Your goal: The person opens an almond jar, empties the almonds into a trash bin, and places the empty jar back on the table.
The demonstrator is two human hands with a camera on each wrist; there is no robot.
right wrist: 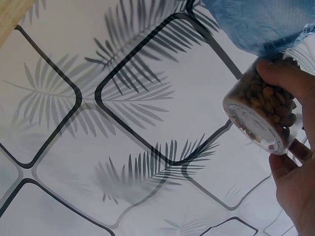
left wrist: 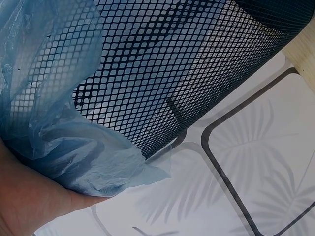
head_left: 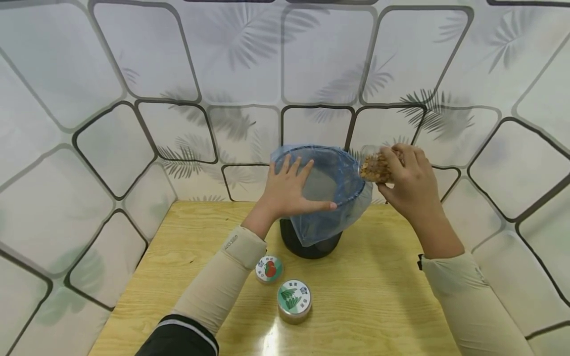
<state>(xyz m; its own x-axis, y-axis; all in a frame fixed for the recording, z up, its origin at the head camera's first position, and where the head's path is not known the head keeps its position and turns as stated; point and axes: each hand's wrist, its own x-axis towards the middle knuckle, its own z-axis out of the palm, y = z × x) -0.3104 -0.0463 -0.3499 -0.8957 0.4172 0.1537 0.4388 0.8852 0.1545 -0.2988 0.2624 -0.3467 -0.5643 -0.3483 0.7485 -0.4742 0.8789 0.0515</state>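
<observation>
Two pale sleeves come nearest the camera in the head view, the left sleeve (head_left: 222,279), with its dark band, rising from the bottom edge left of centre, the right sleeve (head_left: 474,301) from the lower right corner. Beyond it, right of centre, the person's right grip (head_left: 414,183) is clasped round a clear jar (head_left: 376,168) of brown nuts (right wrist: 270,101). The jar lies on its side, its long axis running nearly left to right across the head frame, one end pointing left at the edge of the blue bag (head_left: 327,225); whether they touch I cannot tell. In the right wrist view the jar's round flat end faces the lower left and its other end runs to the upper right, under the bag. The bag lines a dark mesh bin (head_left: 311,251) at the centre, folded outward over the rim and hanging down its sides. The left grip (head_left: 289,195) is released, fingers spread and thumb stretched to the right, covering the left and front of the bin's mouth. On the wooden surface (head_left: 387,296), below the bin in the frame, stand a green-pictured tub (head_left: 294,299) and, up and left, just beside the left sleeve, a tomato-pictured tub (head_left: 269,268). A leaf-patterned wall (head_left: 325,69) fills the upper frame.
</observation>
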